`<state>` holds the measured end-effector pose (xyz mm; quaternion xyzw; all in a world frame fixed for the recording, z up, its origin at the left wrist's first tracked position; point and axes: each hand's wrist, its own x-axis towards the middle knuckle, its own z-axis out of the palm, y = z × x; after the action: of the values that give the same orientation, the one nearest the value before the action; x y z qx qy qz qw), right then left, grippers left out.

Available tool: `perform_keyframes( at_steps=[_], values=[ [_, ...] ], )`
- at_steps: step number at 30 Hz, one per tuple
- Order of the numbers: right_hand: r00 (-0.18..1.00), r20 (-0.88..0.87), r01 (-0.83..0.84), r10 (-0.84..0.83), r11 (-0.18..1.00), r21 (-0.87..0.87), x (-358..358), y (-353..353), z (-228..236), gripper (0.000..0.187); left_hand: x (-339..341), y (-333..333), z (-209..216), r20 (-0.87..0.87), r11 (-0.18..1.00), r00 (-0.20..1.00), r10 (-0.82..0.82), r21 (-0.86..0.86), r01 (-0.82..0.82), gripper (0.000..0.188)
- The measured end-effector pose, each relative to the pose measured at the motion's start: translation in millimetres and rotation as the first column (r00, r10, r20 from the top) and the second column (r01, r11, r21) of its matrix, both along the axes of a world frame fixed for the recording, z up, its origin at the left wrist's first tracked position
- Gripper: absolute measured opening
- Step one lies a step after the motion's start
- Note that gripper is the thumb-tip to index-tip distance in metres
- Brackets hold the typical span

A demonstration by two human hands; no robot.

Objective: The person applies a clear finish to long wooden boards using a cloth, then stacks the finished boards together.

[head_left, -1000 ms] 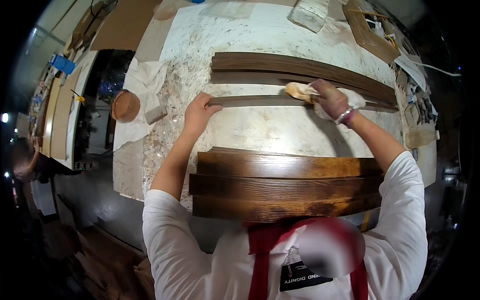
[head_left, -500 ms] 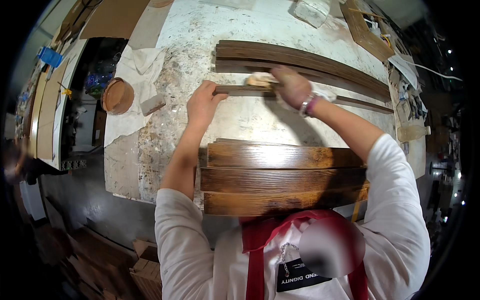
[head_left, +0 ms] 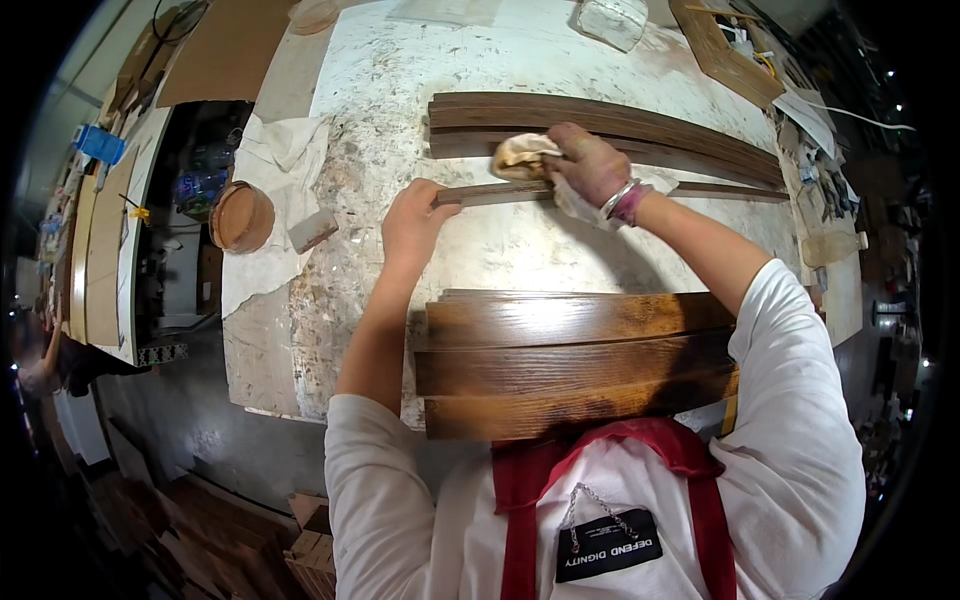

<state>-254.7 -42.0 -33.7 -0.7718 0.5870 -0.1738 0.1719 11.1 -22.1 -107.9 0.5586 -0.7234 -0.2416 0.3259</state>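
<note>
A narrow dark wood strip stands on edge across the white table. My left hand grips its left end between thumb and fingers. My right hand is closed on a crumpled cloth, stained yellow-brown, and presses it against the strip around its middle. A loose part of the cloth hangs below the right hand. Just beyond lies a stack of dark wood strips, side by side. Nearer to me, several wider glossy brown boards overlap at the table's front edge.
On the left stand a brown round tub and a small grey block, beside white paper. A whitish container is at the far edge. Toward the right are a wooden tray and a clear bottle.
Both hands stay at the strip, the left at its end and the right on the cloth. The cloth's bunched front shows more now. The whole view has shifted slightly.
</note>
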Motion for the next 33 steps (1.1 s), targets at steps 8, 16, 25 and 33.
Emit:
perform_keyframes(
  at_steps=[8,16,25,33],
  values=[
    [0.926,-0.054,-0.37,0.374,0.867,-0.334,83,2,-34,0.009,4,0,-15,-0.071,1.0,0.997,-0.018,-0.005,0.017,0.022],
    [0.992,-0.112,0.051,-0.054,0.998,-0.029,-73,16,-8,0.01,-5,2,5,-0.046,0.999,0.998,-0.03,-0.038,0.028,0.018],
    [0.983,0.046,-0.175,0.176,0.984,-0.026,-27,24,-21,0.024,3,8,2,-0.114,0.999,0.993,-0.028,0.015,0.03,0.019],
    [0.919,-0.112,0.367,-0.378,0.924,-0.105,-316,50,-20,0.031,-13,-2,9,-0.066,0.998,0.996,-0.063,-0.011,0.062,0.017]
  ],
)
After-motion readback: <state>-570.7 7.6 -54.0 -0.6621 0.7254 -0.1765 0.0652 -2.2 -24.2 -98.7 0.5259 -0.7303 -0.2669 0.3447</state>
